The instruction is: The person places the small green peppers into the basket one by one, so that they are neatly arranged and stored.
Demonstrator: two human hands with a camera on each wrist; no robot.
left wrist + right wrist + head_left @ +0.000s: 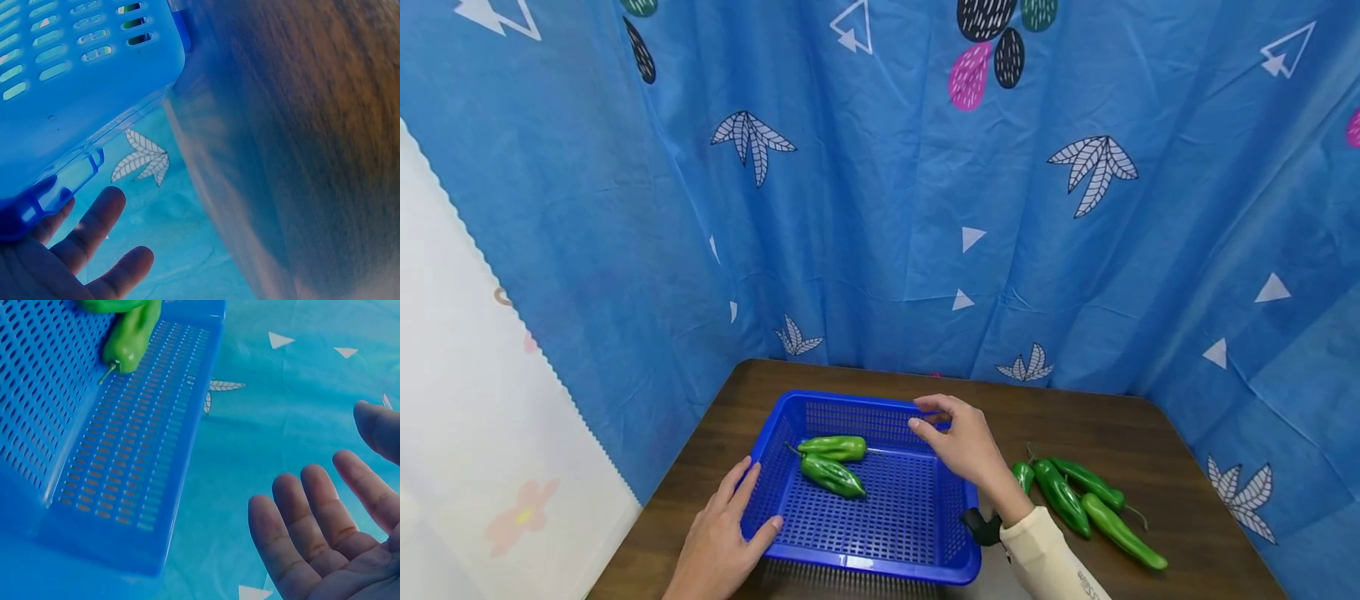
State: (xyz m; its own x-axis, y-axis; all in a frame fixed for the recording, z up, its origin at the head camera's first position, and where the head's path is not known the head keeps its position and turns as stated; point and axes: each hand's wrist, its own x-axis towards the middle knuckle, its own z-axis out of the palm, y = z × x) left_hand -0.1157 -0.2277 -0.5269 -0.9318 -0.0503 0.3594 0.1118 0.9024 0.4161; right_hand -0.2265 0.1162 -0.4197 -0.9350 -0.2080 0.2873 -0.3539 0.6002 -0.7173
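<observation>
A blue plastic basket with slotted walls stands on the table. Inside it, towards the left, lie a lighter green pepper and a darker green pepper. My left hand rests at the basket's left edge, thumb over the rim; in the left wrist view its fingers spread out beside the rim, fairly straight. Over the basket's right side hovers my right hand, holding nothing. The right wrist view shows its fingers loosely extended and apart from the basket wall.
On the brown wooden table, right of the basket, lies a group of several green peppers, partly behind my right forearm. A black strap is at the right wrist. Patterned blue curtain hangs behind the table, white cloth at left.
</observation>
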